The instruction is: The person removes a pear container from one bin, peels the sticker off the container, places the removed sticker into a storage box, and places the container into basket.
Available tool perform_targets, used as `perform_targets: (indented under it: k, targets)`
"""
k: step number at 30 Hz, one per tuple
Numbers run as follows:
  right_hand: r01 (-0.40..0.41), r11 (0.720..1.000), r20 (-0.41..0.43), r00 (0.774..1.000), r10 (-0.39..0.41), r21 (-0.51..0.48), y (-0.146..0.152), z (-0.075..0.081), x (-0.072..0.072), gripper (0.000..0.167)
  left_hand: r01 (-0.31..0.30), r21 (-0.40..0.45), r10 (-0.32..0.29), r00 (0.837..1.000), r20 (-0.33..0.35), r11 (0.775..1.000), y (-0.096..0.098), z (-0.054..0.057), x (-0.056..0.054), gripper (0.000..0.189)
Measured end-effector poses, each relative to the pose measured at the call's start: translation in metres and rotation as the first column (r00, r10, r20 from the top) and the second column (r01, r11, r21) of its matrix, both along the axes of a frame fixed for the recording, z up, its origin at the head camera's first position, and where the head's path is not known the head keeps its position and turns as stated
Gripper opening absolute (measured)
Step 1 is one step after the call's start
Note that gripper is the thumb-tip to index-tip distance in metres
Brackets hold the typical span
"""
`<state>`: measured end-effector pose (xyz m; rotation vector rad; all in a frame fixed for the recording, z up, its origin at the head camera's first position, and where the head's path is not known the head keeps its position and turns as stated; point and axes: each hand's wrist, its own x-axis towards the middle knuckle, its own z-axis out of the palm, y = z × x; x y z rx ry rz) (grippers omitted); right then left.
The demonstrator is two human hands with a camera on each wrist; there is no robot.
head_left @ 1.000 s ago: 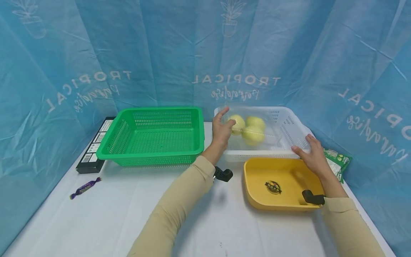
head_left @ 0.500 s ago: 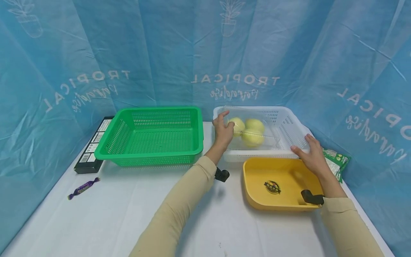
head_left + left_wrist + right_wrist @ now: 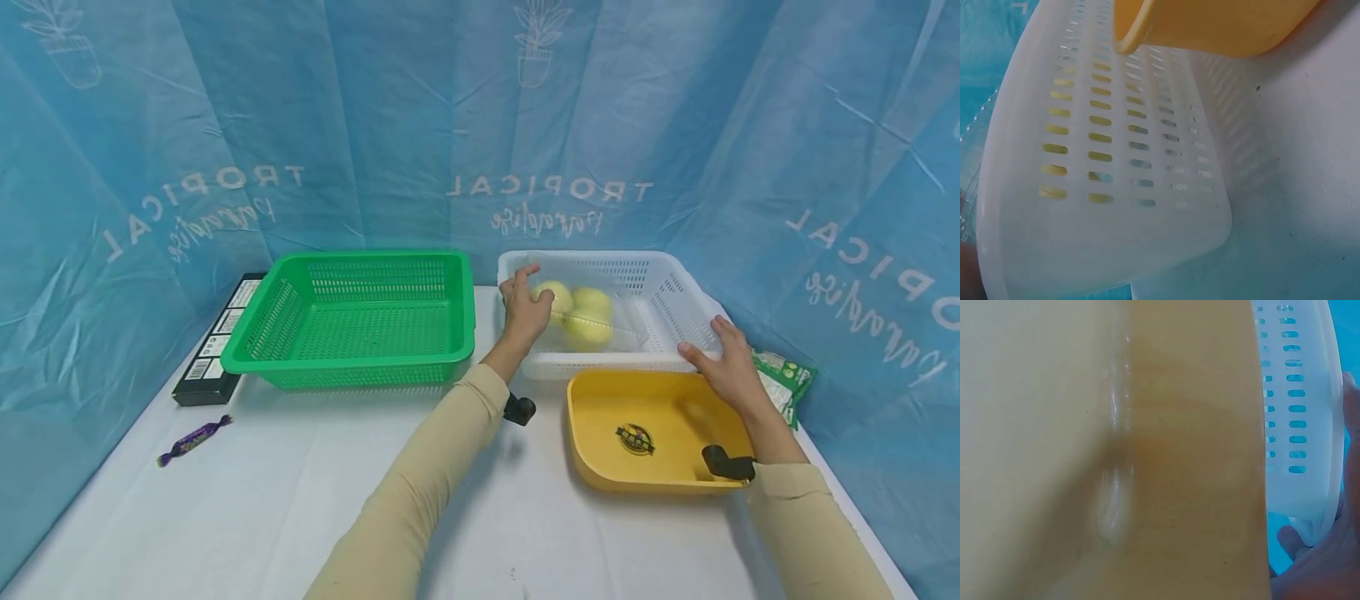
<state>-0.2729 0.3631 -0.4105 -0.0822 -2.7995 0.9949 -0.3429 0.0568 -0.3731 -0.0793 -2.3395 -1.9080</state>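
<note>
At the left end of a white slotted basket (image 3: 600, 361), my left hand (image 3: 527, 310) grips a clear plastic box with round yellow-green fruits (image 3: 590, 321) inside. The box sits within the basket's walls, its see-through edge crossing in front of the fruits. In the left wrist view the fruits show only as yellow through the slots of the basket wall (image 3: 1116, 231), and most of the hand is out of frame. My right hand (image 3: 731, 364) holds the basket's right front corner, thumb over the rim; the right wrist view has its fingers (image 3: 1329, 556) around that white rim.
In front of the white basket stands a yellow tub (image 3: 600, 458), under my right forearm. A green basket (image 3: 348, 367) is to the left, a black box (image 3: 210, 375) beside it. A purple wrapped candy (image 3: 195, 440) lies front left; a green packet (image 3: 783, 375) lies far right.
My left hand has come down a little with the clear box, which now sits lower and slightly further left inside the white basket. My right hand stays on the basket corner.
</note>
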Motion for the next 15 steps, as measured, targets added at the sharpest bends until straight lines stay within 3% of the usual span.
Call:
perform_targets:
  k: [15]
  targets:
    - [0.008,1.000,0.005,1.000,-0.008,-0.001,0.0002,-0.0007,-0.0005,0.094,0.040,-0.069,-0.033,0.994,0.108,0.997,0.0013,0.0035,0.0014,0.061]
